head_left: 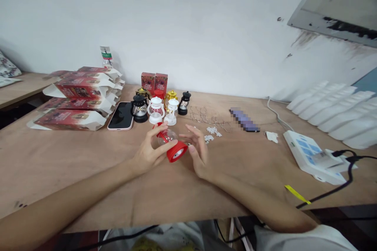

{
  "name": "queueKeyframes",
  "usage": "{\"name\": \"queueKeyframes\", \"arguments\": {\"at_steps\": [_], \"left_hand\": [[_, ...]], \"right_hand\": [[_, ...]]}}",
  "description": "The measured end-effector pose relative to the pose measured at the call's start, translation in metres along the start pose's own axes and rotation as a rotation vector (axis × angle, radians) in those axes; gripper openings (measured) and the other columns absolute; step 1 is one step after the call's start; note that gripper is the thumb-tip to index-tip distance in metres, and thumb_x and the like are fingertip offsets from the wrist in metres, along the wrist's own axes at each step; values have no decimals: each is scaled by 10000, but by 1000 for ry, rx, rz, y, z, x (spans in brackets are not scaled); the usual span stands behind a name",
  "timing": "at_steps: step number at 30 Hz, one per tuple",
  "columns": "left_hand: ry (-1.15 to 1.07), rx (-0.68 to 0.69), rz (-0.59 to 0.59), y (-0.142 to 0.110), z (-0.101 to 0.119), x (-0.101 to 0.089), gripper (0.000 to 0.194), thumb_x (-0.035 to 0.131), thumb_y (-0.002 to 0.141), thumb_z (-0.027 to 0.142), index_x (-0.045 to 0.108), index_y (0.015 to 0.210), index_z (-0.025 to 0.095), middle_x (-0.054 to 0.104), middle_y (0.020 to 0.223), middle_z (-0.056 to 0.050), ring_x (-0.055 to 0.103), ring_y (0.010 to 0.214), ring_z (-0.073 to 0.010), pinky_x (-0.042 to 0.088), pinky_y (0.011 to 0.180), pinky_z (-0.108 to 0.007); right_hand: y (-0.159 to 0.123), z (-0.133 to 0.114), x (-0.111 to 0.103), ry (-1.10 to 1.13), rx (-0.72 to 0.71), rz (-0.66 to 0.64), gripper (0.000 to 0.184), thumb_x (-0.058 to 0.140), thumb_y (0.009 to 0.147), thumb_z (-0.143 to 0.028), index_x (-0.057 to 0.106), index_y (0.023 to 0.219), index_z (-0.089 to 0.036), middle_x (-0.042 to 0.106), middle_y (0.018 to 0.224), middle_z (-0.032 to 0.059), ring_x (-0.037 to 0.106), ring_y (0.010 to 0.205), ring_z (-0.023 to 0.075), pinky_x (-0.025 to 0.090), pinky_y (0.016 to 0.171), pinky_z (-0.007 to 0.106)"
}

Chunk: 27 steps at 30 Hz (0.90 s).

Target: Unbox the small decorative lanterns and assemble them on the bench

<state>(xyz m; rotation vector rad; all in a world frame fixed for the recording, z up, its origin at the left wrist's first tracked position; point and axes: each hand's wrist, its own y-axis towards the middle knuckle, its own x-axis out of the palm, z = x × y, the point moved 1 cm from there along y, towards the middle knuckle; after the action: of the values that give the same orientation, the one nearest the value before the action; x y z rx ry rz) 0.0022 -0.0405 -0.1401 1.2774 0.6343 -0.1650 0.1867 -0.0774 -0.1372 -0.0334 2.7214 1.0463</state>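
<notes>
A small red lantern (pixel 177 152) with a clear globe lies tilted in my left hand (pixel 151 151), base toward me. My left thumb presses near its base while the fingers wrap its top. Right beside the base is my right hand (pixel 198 153), its fingers bent and spread apart; whether a fingertip touches the lantern I cannot tell. Behind them stand several more lanterns, including a black lantern (pixel 140 109), a white lantern (pixel 156 110) and a gold lantern (pixel 171 95). Thin bent wire pieces (pixel 207 117) and small white plastic parts (pixel 214 131) are scattered to the right.
Red printed boxes (pixel 84 86) are stacked at the left, near a phone (pixel 120 116). Two upright red boxes (pixel 154 82) stand at the wall. To the right are a purple pixelated item (pixel 246 120), a power strip (pixel 309 157) with cables and a row of white packets (pixel 332 113).
</notes>
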Motion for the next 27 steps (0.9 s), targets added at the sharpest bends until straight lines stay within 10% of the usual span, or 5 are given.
{"name": "queueKeyframes", "arguments": {"at_steps": [7, 12, 17, 22, 27], "left_hand": [[-294, -560, -271, -1, 11, 1, 692, 619, 767, 483, 332, 1378, 329, 466, 1375, -20, 455, 1249, -243, 424, 1026, -354], [-321, -373, -291, -1, 4, 2, 599, 599, 805, 338, 351, 1350, 370, 433, 1395, -21, 462, 1243, -245, 453, 993, -393], [-247, -167, -210, 9, -3, 2, 587, 553, 791, 152, 356, 1327, 290, 414, 1368, -103, 423, 1265, -247, 399, 1021, -435], [-206, -411, -266, 20, 1, -1, 533, 648, 738, 338, 428, 1200, 187, 583, 1160, -107, 577, 1045, -252, 473, 897, -384], [-273, -632, -149, 21, -3, -1, 408, 616, 743, 391, 476, 1064, 182, 627, 1048, -72, 602, 947, -230, 476, 824, -341]], "right_hand": [[10, 12, 2, 627, 523, -27, 428, 575, 805, -471, 453, 1180, -306, 644, 1028, 10, 636, 798, 140, 514, 744, 308], [15, 10, 2, 797, 657, -105, 377, 742, 660, -387, 559, 964, -260, 665, 826, -32, 621, 699, 118, 505, 654, 251], [20, 10, -1, 738, 609, 134, 352, 741, 654, -381, 529, 902, -250, 661, 875, -29, 621, 746, 117, 519, 689, 264], [19, 16, 1, 507, 486, 170, 405, 767, 605, -397, 522, 885, -239, 628, 944, 2, 610, 855, 153, 511, 768, 294], [33, 20, -26, 25, 285, 142, 301, 472, 841, -494, 491, 975, -224, 605, 1048, 71, 582, 985, 199, 469, 873, 378]]}}
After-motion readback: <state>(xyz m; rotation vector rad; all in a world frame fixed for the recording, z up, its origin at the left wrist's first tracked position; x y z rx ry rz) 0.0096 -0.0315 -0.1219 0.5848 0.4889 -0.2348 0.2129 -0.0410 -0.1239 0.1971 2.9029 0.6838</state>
